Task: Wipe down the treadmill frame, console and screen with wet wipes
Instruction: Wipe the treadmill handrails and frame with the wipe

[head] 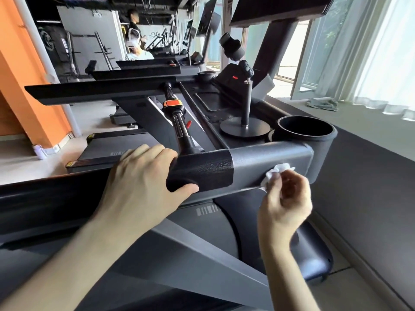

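Note:
The treadmill's side handrail runs across the middle of the view, with a black textured grip [202,173] and a grey frame section [269,162] to its right. My left hand [143,182] grips the black grip's end, thumb underneath. My right hand [287,198] pinches a crumpled white wet wipe [277,172] and presses it on the grey frame's front face. The console tray [208,102] lies beyond the rail, and the screen's underside [278,10] shows at the top.
A round cup holder [305,129] sits at the rail's right end. A phone stand with a round base [244,126] stands on the console. A sensor handlebar with an orange band [174,104] crosses the middle. Another treadmill, an orange wall and a mirror are at left; curtained windows at right.

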